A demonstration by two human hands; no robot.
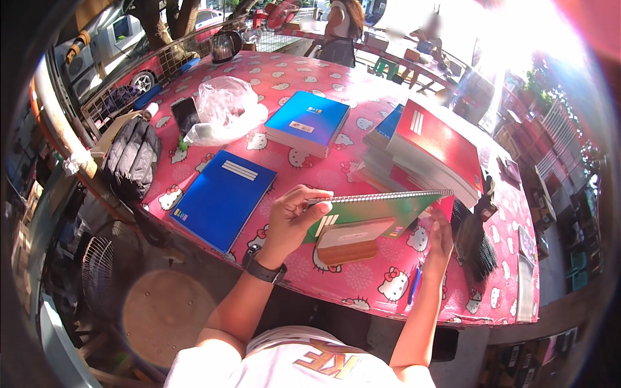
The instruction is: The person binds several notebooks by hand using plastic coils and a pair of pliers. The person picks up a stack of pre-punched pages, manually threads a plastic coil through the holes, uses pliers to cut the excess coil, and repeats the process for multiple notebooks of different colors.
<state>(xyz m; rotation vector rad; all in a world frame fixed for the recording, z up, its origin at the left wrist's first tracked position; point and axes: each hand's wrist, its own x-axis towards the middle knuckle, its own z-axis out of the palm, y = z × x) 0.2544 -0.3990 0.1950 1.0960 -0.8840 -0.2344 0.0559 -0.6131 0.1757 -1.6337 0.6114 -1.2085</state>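
A green spiral notebook [372,210] is tilted up above the near edge of the table, its wire spine uppermost. My left hand [296,213] pinches its left end between thumb and fingers. At the opposite end, my right hand [441,240] grips the notebook's edge, fingers partly hidden. A wood-coloured block with a pale face [354,242] shows in front of the green cover; whether it touches it I cannot tell. Left of my left hand lies a blue spiral notebook [223,199]. Below the right hand is a blue pen [414,286].
Stacked blue notebooks [308,119] and a taller pile topped by a red notebook [436,139] stand farther back. A plastic bag [226,107], phone [185,115], black bag [131,158] and kettle [225,46] line the left side. A person [339,32] stands beyond the pink-covered table [301,271].
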